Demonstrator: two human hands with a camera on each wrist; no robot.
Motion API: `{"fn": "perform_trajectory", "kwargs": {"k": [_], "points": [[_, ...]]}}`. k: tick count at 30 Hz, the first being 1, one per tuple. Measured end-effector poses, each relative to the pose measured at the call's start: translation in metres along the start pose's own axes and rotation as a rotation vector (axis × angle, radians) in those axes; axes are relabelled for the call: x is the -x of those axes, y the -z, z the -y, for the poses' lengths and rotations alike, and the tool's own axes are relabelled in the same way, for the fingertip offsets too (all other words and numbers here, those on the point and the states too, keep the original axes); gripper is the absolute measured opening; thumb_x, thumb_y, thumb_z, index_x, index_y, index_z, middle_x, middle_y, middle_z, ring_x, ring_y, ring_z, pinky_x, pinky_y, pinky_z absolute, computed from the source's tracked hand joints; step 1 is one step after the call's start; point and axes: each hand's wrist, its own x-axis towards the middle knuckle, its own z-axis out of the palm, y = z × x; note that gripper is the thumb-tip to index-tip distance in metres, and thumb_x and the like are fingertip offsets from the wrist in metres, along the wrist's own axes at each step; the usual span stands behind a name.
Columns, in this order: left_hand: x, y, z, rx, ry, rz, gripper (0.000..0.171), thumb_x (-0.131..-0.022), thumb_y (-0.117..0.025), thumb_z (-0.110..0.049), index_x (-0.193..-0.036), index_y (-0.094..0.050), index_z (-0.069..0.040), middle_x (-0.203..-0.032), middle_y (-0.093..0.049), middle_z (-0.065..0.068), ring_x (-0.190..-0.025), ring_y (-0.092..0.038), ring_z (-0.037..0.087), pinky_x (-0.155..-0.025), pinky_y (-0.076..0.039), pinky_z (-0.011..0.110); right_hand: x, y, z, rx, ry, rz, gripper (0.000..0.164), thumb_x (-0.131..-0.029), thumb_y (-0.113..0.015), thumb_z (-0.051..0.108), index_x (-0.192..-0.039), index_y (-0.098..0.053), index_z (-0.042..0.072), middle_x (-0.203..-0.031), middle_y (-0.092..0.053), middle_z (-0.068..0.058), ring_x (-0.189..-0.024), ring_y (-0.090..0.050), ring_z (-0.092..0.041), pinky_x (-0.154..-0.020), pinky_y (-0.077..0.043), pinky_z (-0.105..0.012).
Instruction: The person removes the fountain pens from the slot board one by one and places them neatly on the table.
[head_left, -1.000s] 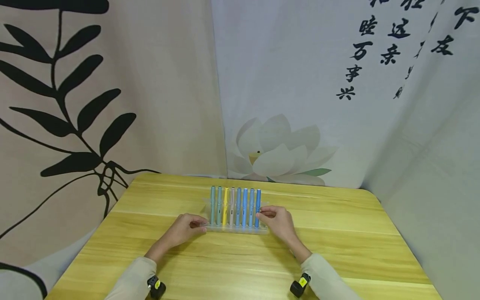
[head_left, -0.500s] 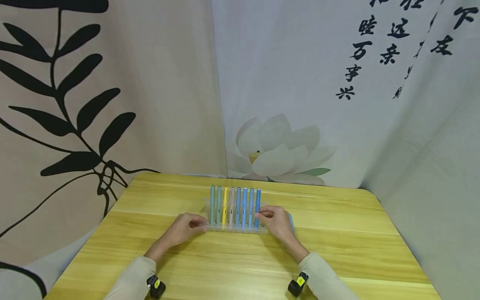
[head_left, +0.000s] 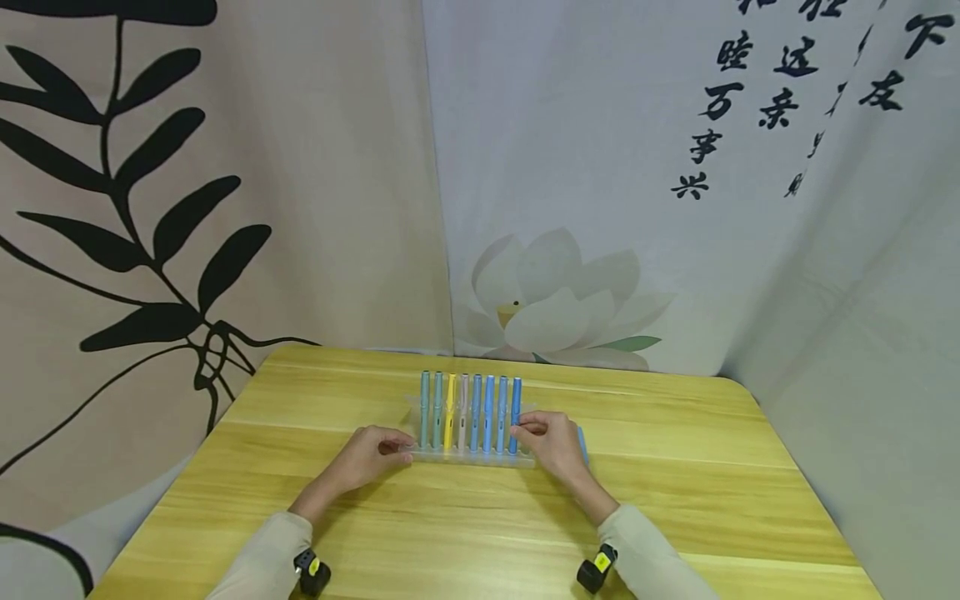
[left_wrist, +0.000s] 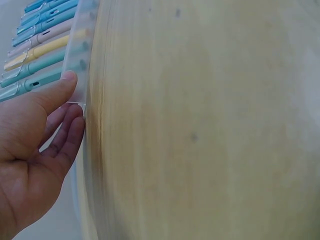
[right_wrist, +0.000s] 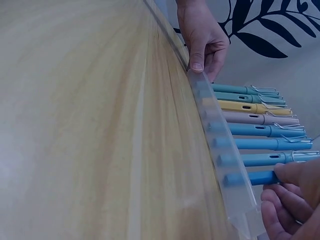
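A clear pen stand (head_left: 472, 460) holds several pens upright in a row: green, yellow, pale pink and blue. My left hand (head_left: 372, 458) pinches the stand's left end, with the thumb on the clear front lip (left_wrist: 80, 50) in the left wrist view. At the other end, my right hand (head_left: 557, 446) grips the last dark blue pen (head_left: 515, 417) between thumb and fingers. That pen's lower end sits behind the lip in the right wrist view. A yellow pen (right_wrist: 247, 107) and a pale pink pen (right_wrist: 245, 118) stand mid-row.
Just right of my right hand, a blue pen-like piece (head_left: 583, 446) is mostly hidden. Everything stands on a wooden table (head_left: 465, 533) with printed curtains (head_left: 337, 208) behind it. Each sleeve carries a black wrist device (head_left: 597, 568).
My right hand has shifted very slightly, still on the dark blue pen. A blue piece has come into view beside it. My left hand stays on the stand.
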Motion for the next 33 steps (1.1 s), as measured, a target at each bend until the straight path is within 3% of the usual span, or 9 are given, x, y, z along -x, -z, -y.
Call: {"fn": "perform_trajectory", "kwargs": {"k": [20,33], "points": [[0.000,0.001,0.002,0.010,-0.022,0.007,0.022,-0.095,-0.074,-0.019,-0.114,-0.077,-0.007,-0.110,-0.076,0.007,-0.096,-0.069,0.017,-0.083,-0.057,0.029,0.001,0.018,0.023,-0.025,0.065,-0.031,0.018,-0.091,-0.080,0.020,-0.103,-0.079,0.007,-0.092,-0.078,-0.003,-0.082,-0.073,-0.016,-0.073,-0.060,-0.031],[0.000,0.000,0.000,-0.011,-0.009,0.002,0.021,-0.095,-0.074,-0.017,-0.113,-0.077,-0.007,-0.108,-0.076,0.004,-0.093,-0.067,0.013,-0.081,-0.056,0.029,0.007,0.035,0.022,-0.017,0.073,-0.053,0.021,-0.090,-0.080,0.022,-0.106,-0.079,0.007,-0.094,-0.078,-0.003,-0.085,-0.074,-0.017,-0.074,-0.060,-0.031]]}}
